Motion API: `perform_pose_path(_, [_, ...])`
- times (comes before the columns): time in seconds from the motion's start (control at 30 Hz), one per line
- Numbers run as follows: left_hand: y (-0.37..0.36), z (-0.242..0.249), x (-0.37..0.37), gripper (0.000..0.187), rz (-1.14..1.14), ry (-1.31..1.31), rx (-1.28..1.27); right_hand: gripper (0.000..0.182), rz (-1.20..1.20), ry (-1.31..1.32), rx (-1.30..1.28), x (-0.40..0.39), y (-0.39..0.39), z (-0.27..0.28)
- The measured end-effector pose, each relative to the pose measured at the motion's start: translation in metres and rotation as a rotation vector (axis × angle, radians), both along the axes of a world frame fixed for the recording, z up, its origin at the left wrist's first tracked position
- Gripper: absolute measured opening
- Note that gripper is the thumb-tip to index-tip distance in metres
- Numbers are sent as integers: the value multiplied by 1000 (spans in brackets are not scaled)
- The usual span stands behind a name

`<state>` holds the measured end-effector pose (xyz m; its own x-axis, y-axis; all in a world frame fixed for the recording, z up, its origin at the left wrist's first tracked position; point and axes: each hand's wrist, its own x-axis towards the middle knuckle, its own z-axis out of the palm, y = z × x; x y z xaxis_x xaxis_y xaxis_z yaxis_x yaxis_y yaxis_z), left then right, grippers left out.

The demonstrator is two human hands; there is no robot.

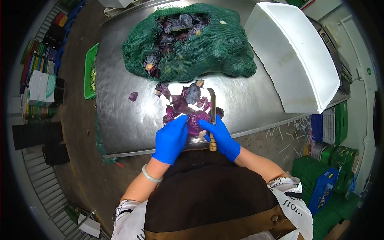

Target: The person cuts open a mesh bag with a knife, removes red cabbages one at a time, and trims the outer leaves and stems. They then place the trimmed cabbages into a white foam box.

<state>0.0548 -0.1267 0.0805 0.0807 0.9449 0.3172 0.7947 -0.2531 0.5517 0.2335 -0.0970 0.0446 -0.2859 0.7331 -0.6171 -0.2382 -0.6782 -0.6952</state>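
A purple red cabbage point(197, 123) is between my two blue-gloved hands at the table's near edge. My right hand point(222, 138) is closed around a knife with a curved blade point(213, 100) and a wooden handle; the blade points away from me, and the thumb rests against the cabbage. Pinched at the cabbage's left side, my left hand point(171, 139) seems to hold a leaf with a pale edge, though its fingertips are partly hidden. Loose purple leaves point(180, 104) lie just beyond the cabbage, and one small leaf piece point(133, 96) sits apart to the left.
A green mesh sack point(224, 52) of red cabbages, torn open, lies across the back of the steel table point(116, 120). A white foam box point(296, 60) stands at the right. Beyond the left edge is a green crate point(90, 72); stacked crates point(316, 176) stand at lower right.
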Motion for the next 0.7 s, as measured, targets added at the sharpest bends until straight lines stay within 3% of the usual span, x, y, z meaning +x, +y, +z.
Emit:
perform_pose_path(0.07, [2,-4,-7,28,37,-88,2,49,9,-11,96,4,0,-7])
perform_pose_path(0.17, [15,-3,-19,22,252,-704,-405,66,44,23,246,10,2,1])
perform_pose_path(0.2, [22,-11,-25,21,300,-664,-328,72,58,44,297,11,3,5])
perform_pose_path(0.3, [42,-50,-53,22,363,-461,-274,87,393,30,639,21,7,-2])
perform_pose_path(0.33, [45,-52,-56,22,412,-433,-372,93,452,46,689,23,7,-1])
perform_pose_path(0.4, [46,-51,-59,24,240,-232,-126,92,419,24,708,20,8,8])
perform_pose_path(0.43, [46,-39,-54,26,149,-133,-8,92,399,11,714,20,6,11])
perform_pose_path(0.47, [40,-24,-45,27,158,-216,1,91,366,10,674,21,6,10])
perform_pose_path(0.57, [21,36,-33,28,-85,-701,-460,89,289,-29,599,21,8,19])
perform_pose_path(0.67, [12,52,-18,28,-197,-285,-229,81,333,-154,702,25,7,22])
perform_pose_path(0.7, [10,51,-17,28,-184,-270,-253,79,355,-201,750,25,8,24])
